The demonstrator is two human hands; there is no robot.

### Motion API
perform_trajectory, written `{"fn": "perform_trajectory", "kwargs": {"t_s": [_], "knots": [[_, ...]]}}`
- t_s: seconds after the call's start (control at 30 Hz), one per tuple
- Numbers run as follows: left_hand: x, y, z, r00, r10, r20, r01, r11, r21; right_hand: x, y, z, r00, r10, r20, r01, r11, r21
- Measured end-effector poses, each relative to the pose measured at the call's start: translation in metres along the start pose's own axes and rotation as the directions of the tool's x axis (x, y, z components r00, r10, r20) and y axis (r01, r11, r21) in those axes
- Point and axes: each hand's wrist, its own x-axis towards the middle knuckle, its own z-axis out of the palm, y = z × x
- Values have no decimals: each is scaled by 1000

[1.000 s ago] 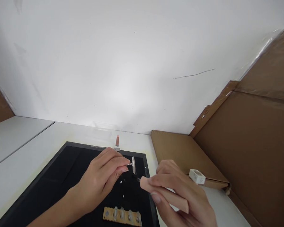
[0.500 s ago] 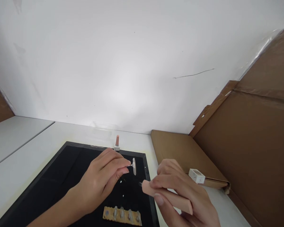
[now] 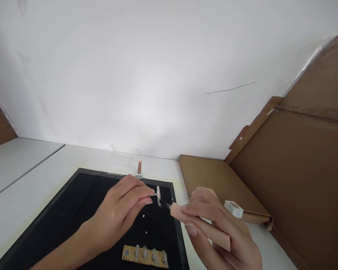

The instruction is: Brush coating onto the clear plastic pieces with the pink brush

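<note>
My left hand pinches the small stem of a pale false nail tip, which stands out past my fingertips. In my right hand is a nail polish brush with a thick pinkish-beige handle. The dark bristles meet the lower end of the nail tip. Below my hands, a yellowish strip holds several more pale nail tips standing up from it. The white square polish bottle, without its cap, is to the right of my right hand.
A black mat with a dark border covers the white table. At its far edge stands another polish bottle with a pink cap. A flat cardboard box lies on the right, before a cardboard wall.
The brush bristles have come up against the nail tip's lower end; before, they were apart from it. My left hand has hardly shifted.
</note>
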Motion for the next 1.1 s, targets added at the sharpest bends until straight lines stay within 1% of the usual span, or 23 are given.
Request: {"fn": "perform_trajectory", "kwargs": {"t_s": [0.2, 0.4, 0.53, 0.73, 0.9, 0.97, 1.03, 1.1], "knots": [[0, 1, -1, 1000, 6, -2, -6, 1000, 7, 1, 2, 2, 997, -23, 70, 24, 1000, 0], [2, 1, 0, 1000, 15, -12, -15, 1000, 6, -2, 2, 3, 1000, 11, -16, -10, 999, 44], [2, 0, 0, 999, 34, -26, -34, 999, 9, -4, 3, 3, 999, -7, 31, 6, 999, 51], [0, 0, -1, 999, 35, -15, -35, 999, -1, -5, 3, 1, 999, 37, -13, -36, 993, 113], [1, 0, -1, 999, 44, -14, -44, 999, 8, -5, 3, 1, 999, 10, 36, -13, 994, 107], [1, 0, -2, 999, 39, -8, -39, 999, 3, -4, 4, 1, 1000, 8, 14, -9, 993, 114], [0, -1, -2, 999, 44, -5, -44, 999, -1, -5, 5, 1, 999, 33, -16, -31, 993, 110], [0, -1, -2, 999, 50, -5, -50, 999, 0, -5, 5, 1, 998, 59, -11, -57, 993, 103]]}}
